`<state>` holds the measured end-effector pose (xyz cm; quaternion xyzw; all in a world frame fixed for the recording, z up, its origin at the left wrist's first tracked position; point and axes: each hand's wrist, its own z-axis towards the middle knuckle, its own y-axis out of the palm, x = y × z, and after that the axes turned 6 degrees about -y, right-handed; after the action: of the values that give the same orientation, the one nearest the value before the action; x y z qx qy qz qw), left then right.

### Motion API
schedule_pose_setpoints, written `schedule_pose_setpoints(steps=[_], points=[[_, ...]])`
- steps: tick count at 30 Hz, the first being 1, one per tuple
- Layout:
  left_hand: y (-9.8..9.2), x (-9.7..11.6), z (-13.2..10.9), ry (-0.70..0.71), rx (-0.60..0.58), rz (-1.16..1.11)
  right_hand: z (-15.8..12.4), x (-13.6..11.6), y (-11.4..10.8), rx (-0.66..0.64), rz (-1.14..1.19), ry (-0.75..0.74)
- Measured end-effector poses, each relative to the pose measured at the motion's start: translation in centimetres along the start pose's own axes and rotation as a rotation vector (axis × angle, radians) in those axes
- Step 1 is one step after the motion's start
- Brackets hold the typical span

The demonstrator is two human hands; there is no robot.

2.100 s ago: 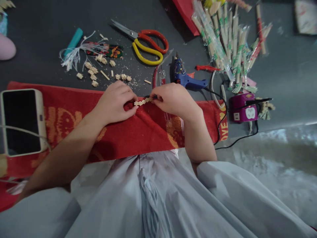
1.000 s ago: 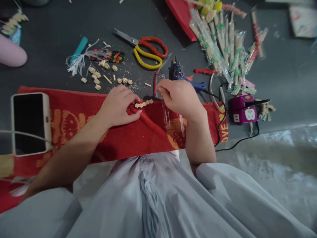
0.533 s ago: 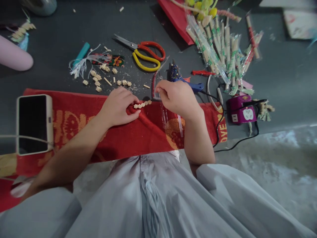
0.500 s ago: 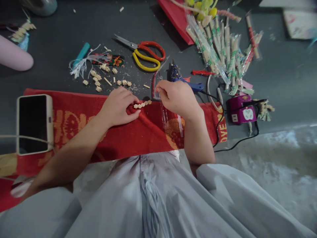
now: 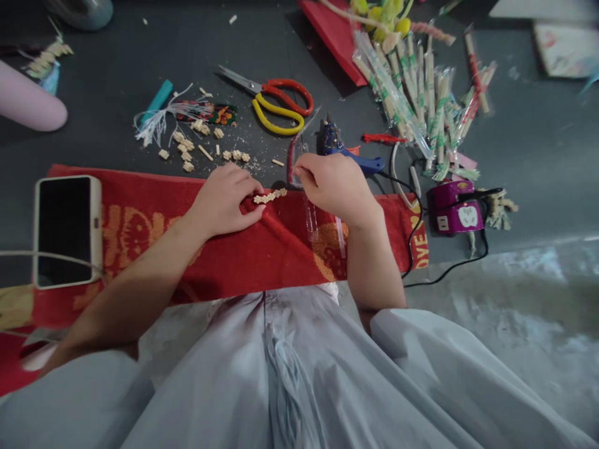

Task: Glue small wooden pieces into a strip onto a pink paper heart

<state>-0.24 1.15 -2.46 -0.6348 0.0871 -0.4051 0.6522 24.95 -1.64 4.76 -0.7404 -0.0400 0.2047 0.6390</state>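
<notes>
A person in pale grey-blue clothing works with two bare hands over a folded red towel with orange patterns (image 5: 243, 262), spread along the near edge of a dark grey worktop (image 5: 182, 37). A short, knobbly chain of small, pale, wooden-looking pieces (image 5: 271, 196) sits at the towel's far edge, near its middle. The left hand (image 5: 228, 201) rests on the towel, thumb and forefinger curved apart around the chain's left end; whether hidden fingers grip it cannot be told. The right hand (image 5: 340, 187), its fingertips bunched together, is over the towel's far edge, apart from the chain; whether it pinches anything cannot be seen. A narrow, clear, plastic-looking strip (image 5: 311, 219) shows on the towel just beside it.

Just beyond the towel's far edge lie loose, pale wooden-looking bits (image 5: 186, 144) and a dark blue glue gun (image 5: 333, 138). Farther beyond it are steel scissors with red and yellow handles (image 5: 260, 90) and a heap of pale sticks in clear wrappers (image 5: 423, 93). A pale-framed device with a black screen (image 5: 63, 215) occupies the towel's left end; a boxy purple power socket (image 5: 456, 209) stands just past its right end.
</notes>
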Motion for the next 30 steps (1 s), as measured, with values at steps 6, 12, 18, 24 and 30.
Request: schedule_pose_setpoints(steps=[6, 12, 18, 24, 30], points=[[0.14, -0.09, 0.03, 0.005, 0.015, 0.001, 0.03, -0.10, -0.06, 0.004, -0.015, 0.008], [0.01, -0.01, 0.08, 0.000, 0.000, -0.006, 0.07, 0.15, 0.22, 0.005, -0.016, -0.006], [0.08, -0.32, 0.05, 0.030, -0.007, -0.003, 0.11, 0.14, 0.30, 0.011, -0.022, 0.007], [0.05, -0.32, 0.05, 0.042, -0.004, 0.002, 0.11, -0.06, 0.17, 0.005, -0.014, 0.022], [0.04, -0.27, 0.07, 0.035, -0.010, 0.003, 0.09, 0.05, 0.17, -0.004, -0.016, 0.025]])
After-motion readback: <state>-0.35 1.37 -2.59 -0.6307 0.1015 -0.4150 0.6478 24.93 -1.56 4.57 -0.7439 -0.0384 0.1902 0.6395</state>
